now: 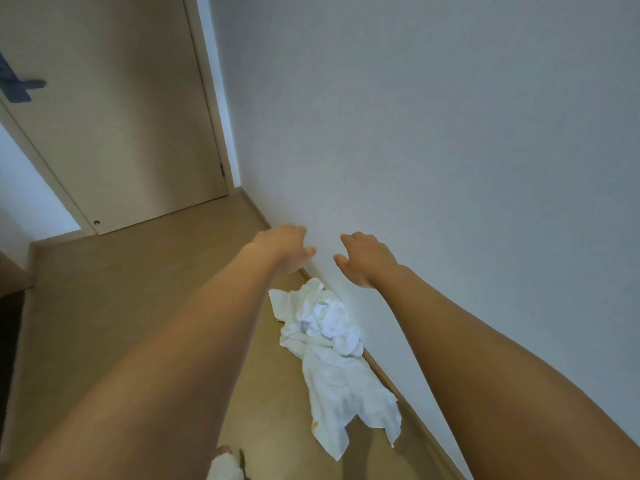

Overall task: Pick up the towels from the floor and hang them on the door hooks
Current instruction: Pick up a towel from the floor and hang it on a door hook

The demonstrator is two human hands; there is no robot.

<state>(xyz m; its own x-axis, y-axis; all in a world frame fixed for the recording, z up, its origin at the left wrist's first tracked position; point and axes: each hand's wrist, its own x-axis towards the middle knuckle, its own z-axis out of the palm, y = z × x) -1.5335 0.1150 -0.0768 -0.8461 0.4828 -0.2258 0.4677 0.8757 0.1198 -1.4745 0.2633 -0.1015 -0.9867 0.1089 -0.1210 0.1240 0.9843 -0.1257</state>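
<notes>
Fingers of left hand and right hand hang loosely curled and relaxed, gripping nothing; thumbs stand apart from them. Hands are side by side, not touching. White towels lie crumpled on the tan floor below the fingers, nearer the camera, against the wall. A closed door stands beyond them to the left.

Crumpled white cloth towels, smooth matt tan floor, matt finely textured wall, smooth matt beige door
</notes>
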